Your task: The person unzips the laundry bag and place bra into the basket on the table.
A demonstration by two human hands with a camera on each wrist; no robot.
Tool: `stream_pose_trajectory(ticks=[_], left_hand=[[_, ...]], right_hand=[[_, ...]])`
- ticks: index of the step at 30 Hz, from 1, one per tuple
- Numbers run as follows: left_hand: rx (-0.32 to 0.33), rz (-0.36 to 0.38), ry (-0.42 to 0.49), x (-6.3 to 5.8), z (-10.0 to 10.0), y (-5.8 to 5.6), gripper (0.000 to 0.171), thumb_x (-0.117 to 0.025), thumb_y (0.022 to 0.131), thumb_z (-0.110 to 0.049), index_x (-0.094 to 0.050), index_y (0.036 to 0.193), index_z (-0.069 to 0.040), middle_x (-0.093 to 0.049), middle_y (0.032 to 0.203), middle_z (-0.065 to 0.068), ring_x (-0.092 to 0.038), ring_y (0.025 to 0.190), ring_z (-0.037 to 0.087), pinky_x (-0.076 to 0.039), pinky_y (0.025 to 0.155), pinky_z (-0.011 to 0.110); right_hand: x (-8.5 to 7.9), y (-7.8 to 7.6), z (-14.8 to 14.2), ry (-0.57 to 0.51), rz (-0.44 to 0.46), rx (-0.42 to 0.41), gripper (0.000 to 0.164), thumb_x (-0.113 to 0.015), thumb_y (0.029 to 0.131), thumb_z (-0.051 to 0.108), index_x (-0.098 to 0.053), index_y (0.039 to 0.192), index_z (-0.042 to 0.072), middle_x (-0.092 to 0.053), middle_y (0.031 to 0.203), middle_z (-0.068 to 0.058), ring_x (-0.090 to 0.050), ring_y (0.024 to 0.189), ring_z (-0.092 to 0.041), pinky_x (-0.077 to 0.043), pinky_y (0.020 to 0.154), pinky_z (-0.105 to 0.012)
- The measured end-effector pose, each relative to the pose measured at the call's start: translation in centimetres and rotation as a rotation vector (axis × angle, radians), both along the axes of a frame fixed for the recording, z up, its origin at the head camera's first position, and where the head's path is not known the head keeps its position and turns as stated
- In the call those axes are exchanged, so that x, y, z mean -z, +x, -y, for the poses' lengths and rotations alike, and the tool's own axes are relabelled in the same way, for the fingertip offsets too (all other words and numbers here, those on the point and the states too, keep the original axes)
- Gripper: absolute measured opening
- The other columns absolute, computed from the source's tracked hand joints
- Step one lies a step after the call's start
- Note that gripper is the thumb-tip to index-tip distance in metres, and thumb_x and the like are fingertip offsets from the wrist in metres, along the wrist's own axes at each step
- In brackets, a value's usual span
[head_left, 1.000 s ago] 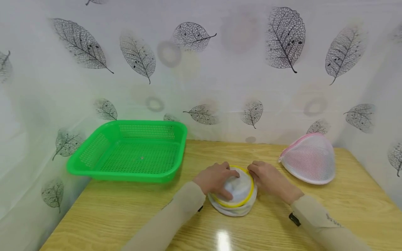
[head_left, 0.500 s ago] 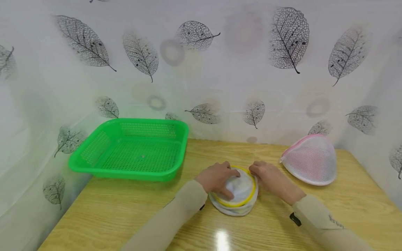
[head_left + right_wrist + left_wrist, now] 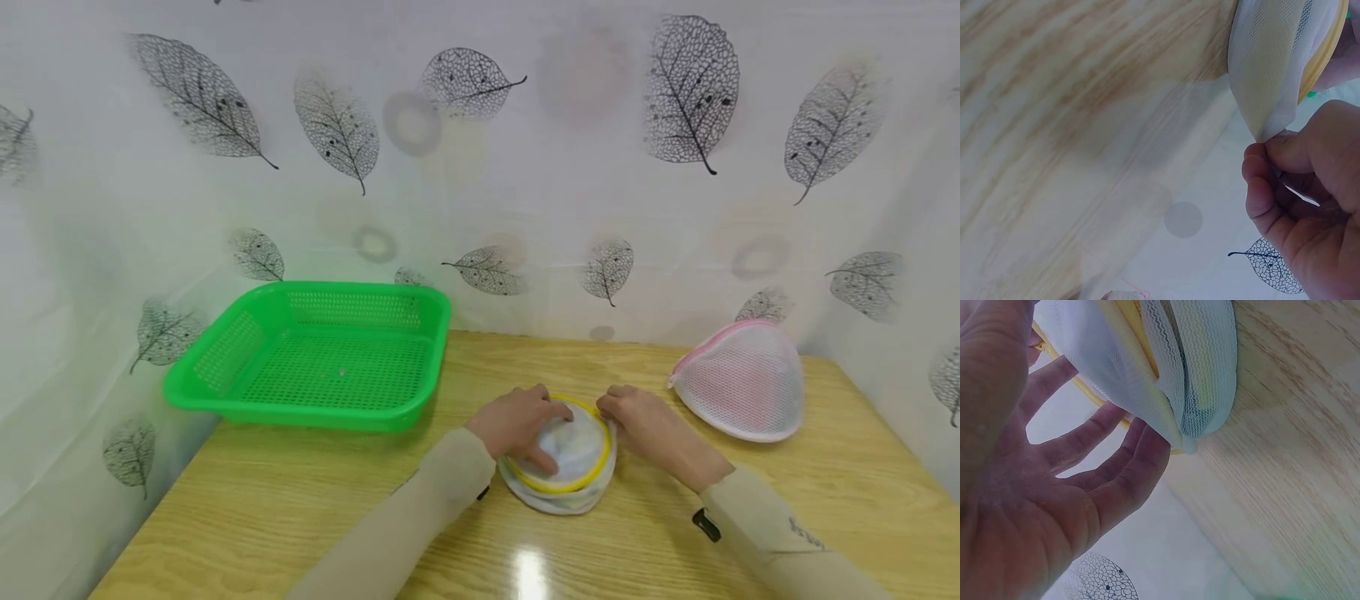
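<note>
A round white mesh laundry bag (image 3: 581, 450) with a yellow zip lies on the wooden table between both hands. My left hand (image 3: 517, 427) rests over its left side with thumb and fingers spread. In the left wrist view, the fingertips (image 3: 1150, 434) touch the bag's edge, beside the folded white mesh (image 3: 1207, 369). At the bag's upper right, my right hand (image 3: 647, 433) pinches a corner of it near the yellow zip. The right wrist view shows the thumb and forefinger meeting at the drawn-out tip of the mesh (image 3: 1266, 81).
A green perforated plastic basket (image 3: 408, 419) stands at the back left of the table (image 3: 300, 517). To the right lies another white mesh bag (image 3: 742, 387) with a pink zip. A white sheet (image 3: 525, 192) printed with leaves hangs behind the table and along its sides.
The head view has shifted slightly, moving the whole scene a little to the right. Both hands keep their places on the bag.
</note>
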State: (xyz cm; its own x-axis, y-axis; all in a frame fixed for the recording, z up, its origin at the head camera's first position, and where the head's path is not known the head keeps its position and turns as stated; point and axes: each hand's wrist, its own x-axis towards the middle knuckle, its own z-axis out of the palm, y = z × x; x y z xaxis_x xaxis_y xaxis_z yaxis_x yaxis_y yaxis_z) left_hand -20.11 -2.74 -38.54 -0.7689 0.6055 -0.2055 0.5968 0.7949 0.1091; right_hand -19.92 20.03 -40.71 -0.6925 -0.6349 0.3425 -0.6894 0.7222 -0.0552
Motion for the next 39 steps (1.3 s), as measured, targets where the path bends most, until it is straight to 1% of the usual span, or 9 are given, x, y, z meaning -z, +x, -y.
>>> stream_pose_trajectory(ticks=[9,15,25,32,39], left_hand=[[-0.017,0.012,-0.004,-0.11,0.05,0.07,0.073,-0.083,0.078,-0.056,-0.057,0.143,-0.037,-0.056,0.13,0.0,-0.058,0.104,0.017,-0.054,0.093,0.029],[-0.028,0.027,0.013,-0.06,0.03,0.05,0.074,-0.085,0.078,-0.055,-0.057,0.143,-0.036,-0.056,0.131,0.001,-0.059,0.104,0.017,-0.054,0.092,0.031],[-0.035,0.03,0.017,0.0,-0.04,-0.06,0.073,-0.085,0.078,-0.055,-0.057,0.143,-0.036,-0.056,0.13,0.002,-0.059,0.103,0.019,-0.055,0.091,0.031],[-0.033,0.032,0.03,-0.05,-0.05,0.03,0.073,-0.085,0.078,-0.054,-0.057,0.143,-0.036,-0.056,0.13,0.001,-0.058,0.104,0.018,-0.054,0.091,0.031],[-0.044,0.034,0.032,-0.1,0.03,0.12,0.072,-0.086,0.077,-0.054,-0.058,0.142,-0.038,-0.056,0.129,-0.001,-0.058,0.103,0.017,-0.054,0.09,0.03]], right_hand=[[0.0,0.2,-0.09,0.0,0.004,0.014,0.02,-0.077,0.077,-0.008,-0.07,0.086,0.008,-0.062,0.08,0.001,-0.062,0.071,-0.013,-0.056,0.065,-0.03],[0.05,0.29,-0.14,-0.004,-0.001,0.013,0.021,-0.078,0.075,-0.008,-0.07,0.086,0.008,-0.061,0.079,0.001,-0.061,0.071,-0.012,-0.055,0.064,-0.03],[-0.03,0.46,-0.16,0.005,-0.001,0.03,0.021,-0.077,0.074,-0.009,-0.07,0.084,0.008,-0.062,0.078,0.001,-0.062,0.07,-0.013,-0.055,0.064,-0.03],[-0.36,0.6,-0.2,0.005,-0.006,0.026,0.021,-0.077,0.074,-0.009,-0.07,0.083,0.009,-0.063,0.077,0.001,-0.062,0.069,-0.013,-0.054,0.062,-0.03],[-0.33,0.87,-0.43,-0.001,0.003,0.025,0.022,-0.077,0.073,-0.011,-0.07,0.083,0.008,-0.063,0.077,0.0,-0.063,0.069,-0.014,-0.054,0.062,-0.029]])
